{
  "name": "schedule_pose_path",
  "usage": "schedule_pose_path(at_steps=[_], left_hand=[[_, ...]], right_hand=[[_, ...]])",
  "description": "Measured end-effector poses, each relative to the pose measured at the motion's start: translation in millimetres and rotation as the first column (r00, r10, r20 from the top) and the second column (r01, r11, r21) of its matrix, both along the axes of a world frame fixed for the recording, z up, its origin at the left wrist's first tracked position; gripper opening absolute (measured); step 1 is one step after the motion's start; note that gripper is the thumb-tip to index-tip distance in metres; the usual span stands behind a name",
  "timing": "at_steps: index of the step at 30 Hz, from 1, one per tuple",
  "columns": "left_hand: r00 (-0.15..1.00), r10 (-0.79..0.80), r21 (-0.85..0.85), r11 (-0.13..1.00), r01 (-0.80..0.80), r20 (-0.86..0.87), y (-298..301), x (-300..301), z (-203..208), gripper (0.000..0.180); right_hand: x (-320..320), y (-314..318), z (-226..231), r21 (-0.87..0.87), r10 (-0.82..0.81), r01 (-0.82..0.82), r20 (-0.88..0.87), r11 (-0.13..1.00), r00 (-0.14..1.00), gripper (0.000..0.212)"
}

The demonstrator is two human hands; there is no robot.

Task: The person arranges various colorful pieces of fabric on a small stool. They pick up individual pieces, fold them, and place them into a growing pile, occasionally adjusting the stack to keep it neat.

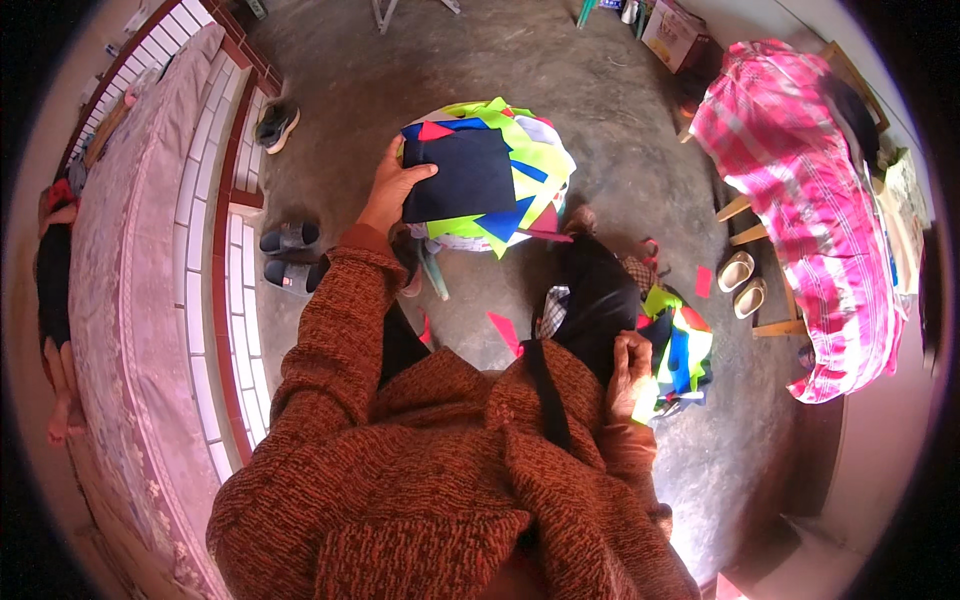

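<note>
My left hand [393, 188] grips a dark navy square of cloth [460, 178] by its left edge, thumb on top. The square lies over a round heap of fabric pieces [545, 150] in neon yellow, blue, white and pink, in front of my knees. My right hand [628, 372] is beside my right thigh, fingers curled in; whatever is in them, if anything, is hidden. Just right of it, a second pile of yellow, blue and dark scraps [682, 350] sits low down. A black strip of cloth [547, 395] hangs over my lap.
Pink scraps [704, 281] lie on the concrete floor. Dark slippers [290, 255] and a shoe [277, 126] stand along the pink-covered bed [150, 290]. At right are beige shoes [742, 283] and wooden furniture under a pink checked cloth [790, 190]. A cardboard box [672, 35] stands far right.
</note>
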State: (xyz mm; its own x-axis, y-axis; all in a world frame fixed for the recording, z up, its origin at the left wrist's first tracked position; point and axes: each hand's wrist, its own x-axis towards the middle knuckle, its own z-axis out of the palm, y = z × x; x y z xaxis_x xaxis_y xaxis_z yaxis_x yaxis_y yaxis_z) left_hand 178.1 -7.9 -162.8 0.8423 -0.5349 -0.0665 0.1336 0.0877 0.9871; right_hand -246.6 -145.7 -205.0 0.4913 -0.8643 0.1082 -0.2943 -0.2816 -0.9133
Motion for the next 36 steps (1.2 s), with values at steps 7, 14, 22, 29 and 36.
schedule_pose_path(at_steps=[7,14,22,29,36], left_hand=[[0.969,0.102,0.257,0.953,-0.16,0.224,1,23,-13,0.08],[0.848,0.227,0.311,0.86,-0.405,0.478,15,45,-21,0.066],[0.272,0.012,0.139,0.837,-0.529,0.962,-24,-3,30,0.041],[0.273,-0.48,0.55,0.675,-0.493,0.834,-64,-36,-18,0.048],[0.331,-0.549,0.635,0.581,-0.51,0.768,-62,-32,-34,0.055]], right_hand=[[2,0,-2,-0.037,0.018,-0.018,0.021,0.999,1.0,0.01],[2,-1,-3,-0.066,0.044,-0.043,0.027,0.997,0.999,0.008],[4,-2,-2,-0.053,-0.021,0.024,0.051,0.998,0.998,0.006],[0,-8,-11,-0.08,-0.034,0.038,0.055,0.996,0.998,0.009],[-9,-13,-10,0.092,-0.086,0.075,0.126,0.993,0.988,0.008]])
